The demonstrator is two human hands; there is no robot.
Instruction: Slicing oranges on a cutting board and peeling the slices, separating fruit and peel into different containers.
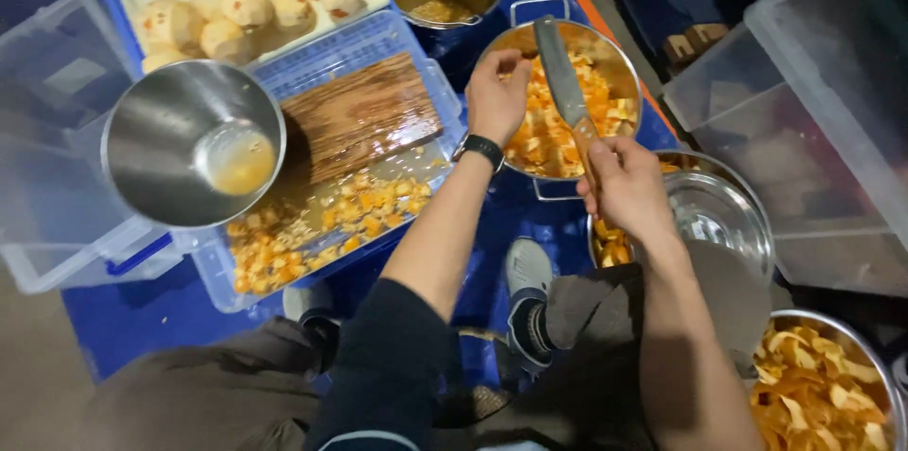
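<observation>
Now right hand (626, 188) grips knife (565, 82) by handle, blade laid over steel pot (530, 11) of chopped orange fruit (549, 134). Left hand (495, 96), fingers curled, nothing held, reaches into pot beside blade, seemingly to push pieces off. Wooden board (359, 115) idle in blue tray (430, 73).

We lose the round steel pot of orange peel strips (823, 385) past the frame's edge at 4 o'clock. Our right hand (626, 188) hides the wooden knife handle (588, 156). The clear plastic bin (813, 120) at 3 o'clock runs off-frame, contents blurred.
</observation>
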